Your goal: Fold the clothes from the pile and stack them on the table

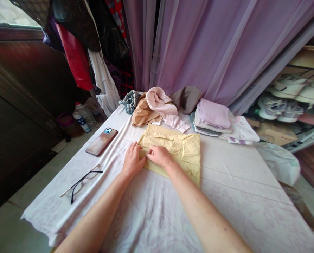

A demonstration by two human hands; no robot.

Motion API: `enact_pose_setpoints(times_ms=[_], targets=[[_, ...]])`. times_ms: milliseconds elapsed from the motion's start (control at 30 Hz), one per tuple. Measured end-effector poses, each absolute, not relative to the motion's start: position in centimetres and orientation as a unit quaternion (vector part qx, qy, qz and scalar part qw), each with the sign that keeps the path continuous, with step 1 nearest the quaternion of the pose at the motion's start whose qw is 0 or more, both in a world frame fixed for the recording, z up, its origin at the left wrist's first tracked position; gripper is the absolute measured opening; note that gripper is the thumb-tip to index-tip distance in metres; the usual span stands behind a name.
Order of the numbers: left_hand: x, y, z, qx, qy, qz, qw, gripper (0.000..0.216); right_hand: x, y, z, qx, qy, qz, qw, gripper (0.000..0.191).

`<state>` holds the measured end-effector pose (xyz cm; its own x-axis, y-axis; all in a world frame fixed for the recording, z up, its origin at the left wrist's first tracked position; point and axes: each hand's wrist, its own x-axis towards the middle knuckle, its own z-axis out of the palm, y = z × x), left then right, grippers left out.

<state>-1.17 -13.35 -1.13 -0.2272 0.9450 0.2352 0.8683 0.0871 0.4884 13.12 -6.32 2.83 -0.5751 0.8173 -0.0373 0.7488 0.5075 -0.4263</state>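
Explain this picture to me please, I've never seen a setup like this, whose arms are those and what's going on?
There's no machine here: these are a person's own bare hands, seen from a camera worn on their head, looking forward and down. That's the only view.

The left hand lies on the left part of a yellow cloth. The right hand rests on it too, fingers curled; whether it grips a fold, I can't tell.

The covered table also bears a phone and eyeglasses on the left, with crumpled clothes and a folded stack toward the far edge.
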Motion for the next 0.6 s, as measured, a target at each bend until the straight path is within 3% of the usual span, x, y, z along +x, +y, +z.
enact_pose_setpoints(times_ms=[233, 600], targets=[[-0.7, -13.1, -0.1, 0.589, 0.777, 0.201, 0.096, 0.063, 12.4, -5.9, 2.7, -0.487, -0.851, 0.190, 0.045, 0.016], [-0.6, -13.1, 0.6, 0.583, 0.783, 0.188, 0.111, 0.062, 12.4, -6.0, 2.6, -0.491, -0.847, 0.200, 0.047, 0.019]])
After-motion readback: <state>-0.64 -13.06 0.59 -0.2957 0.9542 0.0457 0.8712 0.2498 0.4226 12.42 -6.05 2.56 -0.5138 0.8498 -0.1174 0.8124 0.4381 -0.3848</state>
